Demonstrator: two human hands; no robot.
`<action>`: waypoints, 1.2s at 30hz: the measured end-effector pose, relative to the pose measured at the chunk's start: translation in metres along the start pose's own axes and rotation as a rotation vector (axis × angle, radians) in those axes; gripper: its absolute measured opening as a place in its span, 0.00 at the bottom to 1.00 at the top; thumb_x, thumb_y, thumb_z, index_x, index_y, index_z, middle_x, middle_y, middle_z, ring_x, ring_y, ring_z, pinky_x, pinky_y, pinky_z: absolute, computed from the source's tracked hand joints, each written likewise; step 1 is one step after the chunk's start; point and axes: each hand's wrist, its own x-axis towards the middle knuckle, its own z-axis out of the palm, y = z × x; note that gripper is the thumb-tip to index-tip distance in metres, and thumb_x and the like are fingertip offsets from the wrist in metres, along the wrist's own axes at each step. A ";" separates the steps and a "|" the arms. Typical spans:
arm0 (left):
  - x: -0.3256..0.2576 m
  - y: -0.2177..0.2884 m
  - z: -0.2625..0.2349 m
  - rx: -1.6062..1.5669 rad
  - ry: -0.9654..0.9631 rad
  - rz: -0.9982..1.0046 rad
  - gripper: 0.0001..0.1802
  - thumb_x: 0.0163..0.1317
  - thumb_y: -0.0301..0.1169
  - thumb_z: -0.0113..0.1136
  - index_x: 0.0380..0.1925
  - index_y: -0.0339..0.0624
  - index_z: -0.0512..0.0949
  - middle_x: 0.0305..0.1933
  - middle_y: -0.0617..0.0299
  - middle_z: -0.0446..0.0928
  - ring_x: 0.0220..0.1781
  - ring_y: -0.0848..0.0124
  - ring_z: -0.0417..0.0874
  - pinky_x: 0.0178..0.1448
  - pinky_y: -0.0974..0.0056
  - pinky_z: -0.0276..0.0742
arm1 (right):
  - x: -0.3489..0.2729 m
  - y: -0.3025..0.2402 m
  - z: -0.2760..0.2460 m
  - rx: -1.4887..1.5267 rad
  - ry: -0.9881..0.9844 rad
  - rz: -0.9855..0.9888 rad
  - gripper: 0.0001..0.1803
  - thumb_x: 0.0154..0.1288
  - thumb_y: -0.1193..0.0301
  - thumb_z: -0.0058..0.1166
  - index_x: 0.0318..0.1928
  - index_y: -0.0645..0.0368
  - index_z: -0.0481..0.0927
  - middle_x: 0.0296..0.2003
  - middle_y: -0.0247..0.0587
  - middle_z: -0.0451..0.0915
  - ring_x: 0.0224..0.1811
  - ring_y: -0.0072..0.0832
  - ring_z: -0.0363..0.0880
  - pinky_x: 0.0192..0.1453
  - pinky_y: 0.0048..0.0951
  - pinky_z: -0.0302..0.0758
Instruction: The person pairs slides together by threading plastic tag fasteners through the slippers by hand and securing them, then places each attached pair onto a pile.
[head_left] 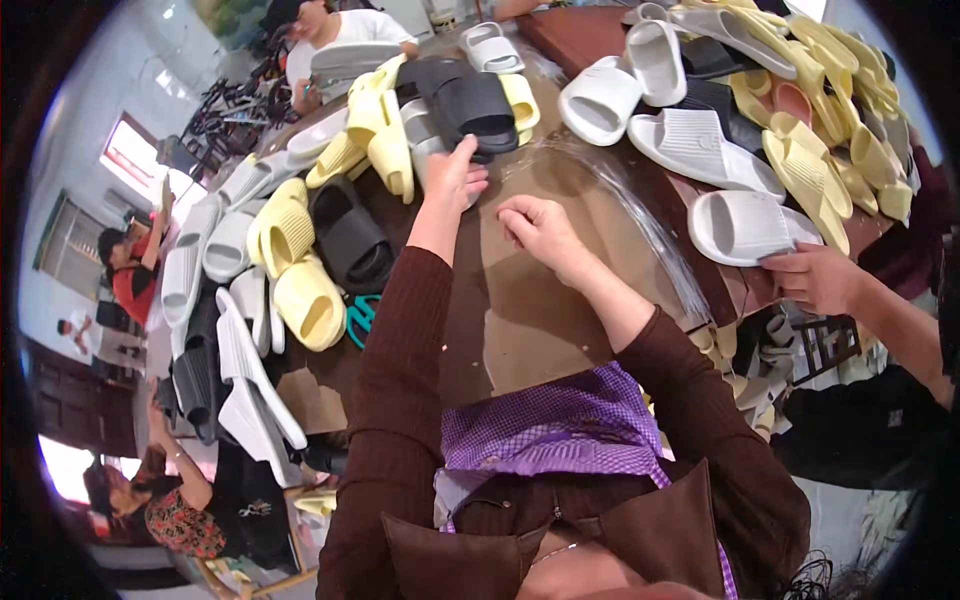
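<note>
My left hand (453,187) reaches over the far middle of the table, its fingers stretched out and holding nothing I can see. Its fingertips are at the near edge of a black slide sandal (478,100), and I cannot tell whether they touch. A grey slide (420,130) lies partly hidden behind this hand. To the right, my right hand (545,235) hovers over the brown cardboard (560,320) with its fingers curled in and nothing visible between them. Yellow slides (378,125) lie left of the black one, and a white slide (492,48) is beyond it.
Piled slides (840,90) cover the right side. At the right edge a co-worker's hand (815,278) touches a white slide (740,228). More slides (285,230) line the left, beside teal looped handles (362,318). Another person (350,45) works across the table; others are at left.
</note>
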 end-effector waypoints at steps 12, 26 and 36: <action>0.028 0.002 0.005 -0.337 0.235 0.077 0.21 0.52 0.27 0.54 0.45 0.27 0.66 0.39 0.42 0.73 0.30 0.50 0.80 0.30 0.47 0.79 | 0.002 -0.013 -0.004 0.291 0.172 0.007 0.08 0.64 0.72 0.46 0.38 0.62 0.77 0.22 0.28 0.73 0.23 0.13 0.68 0.26 0.17 0.66; -0.169 -0.042 -0.121 -0.144 -0.193 0.119 0.25 0.54 0.19 0.43 0.56 0.33 0.65 0.53 0.53 0.71 0.55 0.63 0.72 0.58 0.60 0.69 | 0.023 -0.018 -0.058 0.618 0.455 0.037 0.15 0.64 0.63 0.50 0.45 0.60 0.76 0.33 0.32 0.76 0.32 0.18 0.72 0.34 0.19 0.69; -0.228 -0.061 -0.137 0.166 0.007 0.036 0.27 0.57 0.23 0.49 0.58 0.29 0.61 0.53 0.55 0.71 0.51 0.69 0.73 0.56 0.68 0.67 | 0.022 0.004 -0.049 0.166 0.261 -0.024 0.13 0.61 0.67 0.53 0.40 0.63 0.80 0.34 0.34 0.80 0.35 0.18 0.75 0.40 0.21 0.71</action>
